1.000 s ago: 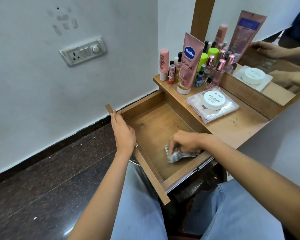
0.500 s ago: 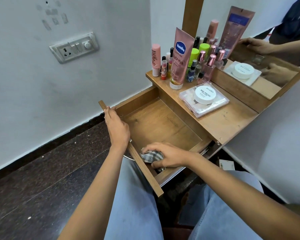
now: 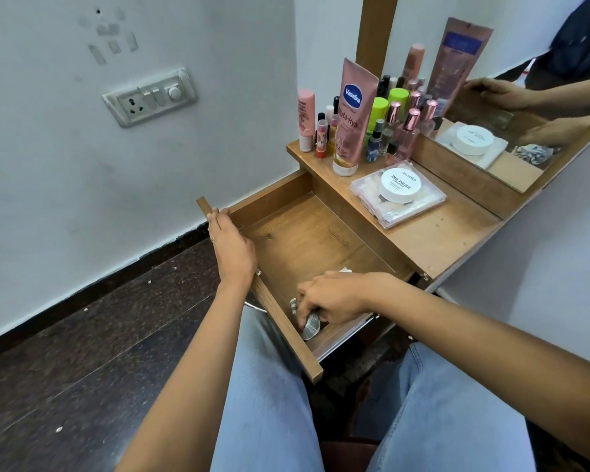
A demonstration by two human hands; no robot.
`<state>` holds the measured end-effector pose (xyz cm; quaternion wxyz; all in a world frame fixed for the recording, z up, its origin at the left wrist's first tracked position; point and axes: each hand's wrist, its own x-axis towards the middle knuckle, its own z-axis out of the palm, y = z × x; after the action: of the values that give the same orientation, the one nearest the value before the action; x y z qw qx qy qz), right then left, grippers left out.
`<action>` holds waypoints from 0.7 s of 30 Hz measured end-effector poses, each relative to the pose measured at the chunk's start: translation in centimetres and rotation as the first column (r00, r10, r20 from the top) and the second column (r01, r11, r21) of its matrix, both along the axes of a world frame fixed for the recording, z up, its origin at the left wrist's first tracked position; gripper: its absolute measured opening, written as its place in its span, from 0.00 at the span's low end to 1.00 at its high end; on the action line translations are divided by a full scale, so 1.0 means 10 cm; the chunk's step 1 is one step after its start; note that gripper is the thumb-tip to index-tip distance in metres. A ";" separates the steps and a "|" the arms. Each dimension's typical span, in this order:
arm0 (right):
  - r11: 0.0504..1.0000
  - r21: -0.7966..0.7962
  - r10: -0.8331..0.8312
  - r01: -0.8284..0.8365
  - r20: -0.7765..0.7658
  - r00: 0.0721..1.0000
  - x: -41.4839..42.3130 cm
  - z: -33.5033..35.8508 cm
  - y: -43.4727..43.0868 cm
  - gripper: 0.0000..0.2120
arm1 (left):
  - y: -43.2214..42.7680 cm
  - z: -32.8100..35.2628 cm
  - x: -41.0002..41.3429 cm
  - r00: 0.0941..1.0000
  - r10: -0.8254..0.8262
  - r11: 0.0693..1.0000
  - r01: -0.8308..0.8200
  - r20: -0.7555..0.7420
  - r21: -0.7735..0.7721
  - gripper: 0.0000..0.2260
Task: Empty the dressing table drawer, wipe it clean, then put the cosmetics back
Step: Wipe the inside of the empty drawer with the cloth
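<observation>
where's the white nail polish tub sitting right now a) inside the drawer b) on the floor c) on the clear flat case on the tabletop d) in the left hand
C: the white nail polish tub sits on the clear flat case on the dressing table top; the open drawer holds only the cloth gripped by the right hand.

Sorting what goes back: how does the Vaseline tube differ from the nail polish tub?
The Vaseline tube is pink, tall, upright on its cap; the nail polish tub is white, round, squat. The tube stands on the tabletop, the tub on a clear pack. Both are outside the drawer.
</observation>
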<state>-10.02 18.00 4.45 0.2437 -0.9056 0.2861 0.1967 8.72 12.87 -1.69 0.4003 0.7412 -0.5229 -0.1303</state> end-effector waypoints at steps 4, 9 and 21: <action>0.995 -0.091 0.011 -0.033 -0.231 0.973 0.11 0.10 0.02 0.23 | -0.01 -0.02 0.00 1.000 -0.007 1.000 0.007 0.012 -0.007 0.26; 0.939 -0.345 -0.134 -0.018 -0.411 0.902 0.09 0.19 0.09 0.18 | -0.01 -0.02 0.00 1.000 -0.005 1.000 0.006 0.019 -0.019 0.25; 0.727 -0.281 -0.502 0.627 0.406 0.764 -0.21 -0.48 1.13 0.23 | 0.00 -0.01 -0.01 0.999 -0.015 1.000 0.016 0.033 -0.015 0.22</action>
<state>-12.07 29.27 -0.31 0.1422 -0.8218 0.5441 -0.0914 8.64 12.88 -1.82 0.3961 0.7362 -0.5360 -0.1174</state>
